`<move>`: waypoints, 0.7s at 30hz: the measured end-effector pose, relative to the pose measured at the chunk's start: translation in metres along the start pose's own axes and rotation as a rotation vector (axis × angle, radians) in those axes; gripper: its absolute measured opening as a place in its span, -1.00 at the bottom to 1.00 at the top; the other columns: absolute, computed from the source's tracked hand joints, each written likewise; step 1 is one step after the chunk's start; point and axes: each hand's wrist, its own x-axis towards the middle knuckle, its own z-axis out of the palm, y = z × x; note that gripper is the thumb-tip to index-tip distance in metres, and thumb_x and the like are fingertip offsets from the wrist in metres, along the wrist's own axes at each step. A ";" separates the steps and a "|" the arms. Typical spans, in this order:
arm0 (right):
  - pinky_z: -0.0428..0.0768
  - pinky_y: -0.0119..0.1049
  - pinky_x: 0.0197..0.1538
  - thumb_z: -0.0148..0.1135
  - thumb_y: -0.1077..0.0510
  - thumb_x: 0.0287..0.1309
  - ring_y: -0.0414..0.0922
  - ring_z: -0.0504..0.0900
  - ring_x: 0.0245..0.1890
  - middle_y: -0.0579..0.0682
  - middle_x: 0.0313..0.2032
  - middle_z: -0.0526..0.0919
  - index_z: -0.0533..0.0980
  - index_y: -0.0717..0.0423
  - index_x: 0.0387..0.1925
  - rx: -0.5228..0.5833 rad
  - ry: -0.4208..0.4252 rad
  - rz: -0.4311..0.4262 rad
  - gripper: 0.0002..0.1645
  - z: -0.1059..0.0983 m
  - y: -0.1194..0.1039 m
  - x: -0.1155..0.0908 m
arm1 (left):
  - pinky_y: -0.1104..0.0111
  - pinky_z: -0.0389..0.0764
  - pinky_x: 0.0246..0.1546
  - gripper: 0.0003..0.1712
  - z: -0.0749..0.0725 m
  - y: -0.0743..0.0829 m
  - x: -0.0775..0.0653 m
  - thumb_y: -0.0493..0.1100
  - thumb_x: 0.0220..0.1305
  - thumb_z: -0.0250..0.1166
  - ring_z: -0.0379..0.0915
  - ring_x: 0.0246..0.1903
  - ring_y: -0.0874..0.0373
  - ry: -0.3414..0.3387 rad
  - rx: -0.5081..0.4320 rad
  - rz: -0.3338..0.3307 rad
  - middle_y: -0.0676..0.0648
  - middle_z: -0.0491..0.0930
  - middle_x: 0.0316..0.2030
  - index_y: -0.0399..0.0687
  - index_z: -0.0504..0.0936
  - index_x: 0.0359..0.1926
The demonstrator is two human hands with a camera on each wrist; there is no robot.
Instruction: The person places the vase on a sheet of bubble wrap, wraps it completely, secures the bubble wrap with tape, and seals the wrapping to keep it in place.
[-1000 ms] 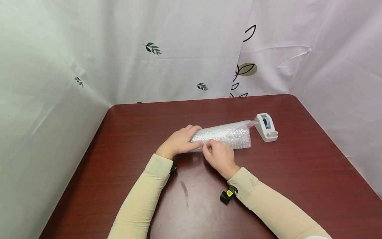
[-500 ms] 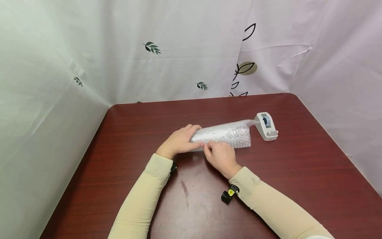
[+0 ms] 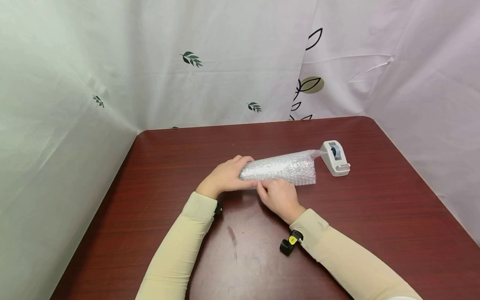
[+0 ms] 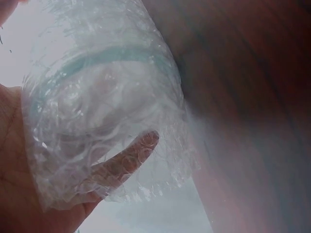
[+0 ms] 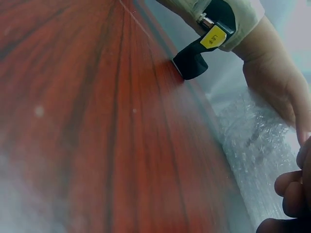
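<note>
A cylindrical bundle in clear bubble wrap [image 3: 279, 166] lies on the table, slanting slightly up to the right. My left hand [image 3: 226, 177] grips its left end, thumb along the near side and fingers over the top. Through the layers in the left wrist view, the bubble wrap [image 4: 104, 97] shows a teal band; the object inside cannot be made out. My right hand [image 3: 278, 198] has curled fingers at the wrap's near edge, thumb and forefinger pinching it beside the left thumb tip. In the right wrist view, my right hand's fingers [image 5: 294, 196] are partly cut off.
A white tape dispenser [image 3: 335, 158] stands to the right, close to the wrap's twisted far corner. The dark red wooden table [image 3: 168, 158] is bordered by white curtains [image 3: 225, 83] with leaf prints. A wrist camera [image 3: 286, 246] hangs from the right sleeve.
My right hand has slid very slightly right and toward me along the wrap's near edge. The left thumb has dipped a little; the bundle has hardly moved.
</note>
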 end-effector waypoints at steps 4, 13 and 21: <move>0.37 -0.18 -0.71 0.17 0.03 0.33 -0.12 0.48 -0.76 -0.18 -0.81 0.40 0.43 -0.13 -0.78 0.006 -0.009 -0.022 -0.50 0.001 0.002 -0.001 | 0.10 0.55 -0.01 -0.15 0.000 0.000 0.000 0.42 0.10 0.32 0.51 -0.01 0.06 -0.001 0.008 -0.002 0.00 0.50 0.10 0.17 0.41 0.34; 0.30 -0.26 -0.74 0.21 0.06 0.30 -0.22 0.34 -0.81 -0.23 -0.84 0.29 0.33 -0.18 -0.83 0.026 -0.014 -0.058 -0.45 0.004 0.007 -0.002 | 0.07 0.56 -0.03 -0.26 0.001 0.001 0.001 0.31 0.22 0.28 0.54 -0.03 0.02 0.024 0.013 -0.002 -0.04 0.51 0.09 0.13 0.42 0.33; 0.41 -0.19 -0.68 0.27 0.03 0.22 -0.13 0.50 -0.71 -0.20 -0.80 0.42 0.38 -0.20 -0.86 0.033 -0.165 0.033 -0.46 0.006 0.010 -0.005 | 0.08 0.55 0.01 -0.32 0.000 0.002 0.000 0.28 0.29 0.23 0.53 0.00 0.02 0.020 0.004 -0.016 -0.04 0.51 0.10 0.12 0.42 0.33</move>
